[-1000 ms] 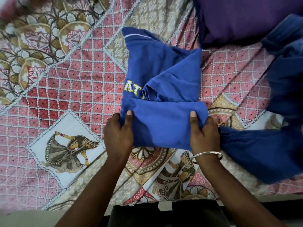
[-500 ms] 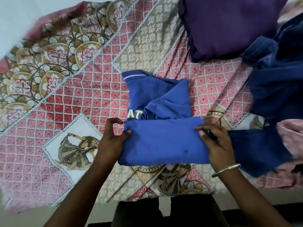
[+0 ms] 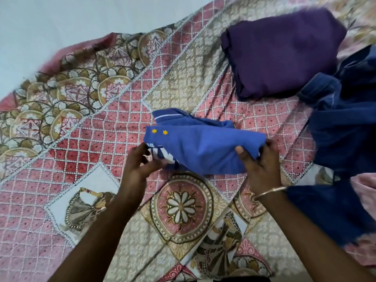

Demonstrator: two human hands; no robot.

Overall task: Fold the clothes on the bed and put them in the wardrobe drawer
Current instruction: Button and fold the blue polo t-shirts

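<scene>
Two hands gripping one folded blue shirt [image 3: 203, 147] near the middle of the bed [image 3: 85, 139], at opposite ends of the bundle. Left hand [image 3: 140, 163] pinching the 9 o'clock end, thumb lying along the near edge and fingers curling under the cloth beside the white lettering. Right hand [image 3: 258, 163] clutching the 3 o'clock end, thumb pressing on top of the fabric, fingers wrapping round the far corner. Shirt stretching between the two grips, its long side running from 9 to 3 o'clock, two small yellow stars showing near its upper left corner and a white-striped collar edge poking out at 11 o'clock. Whether the bundle is resting on the bedspread or lifting slightly off it: cannot tell. Thin metal bangle [image 3: 268, 191] circling the right wrist. Folded purple garment [image 3: 284, 49] lying at 1 o'clock from the shirt, well apart from it. Heap of dark blue clothes [image 3: 345, 127] spreading at 3 o'clock, just beside the right hand. Patterned pink and beige bedspread lying under everything, with a flower medallion [image 3: 181, 206] at 6 o'clock from the shirt, between the two forearms.
</scene>
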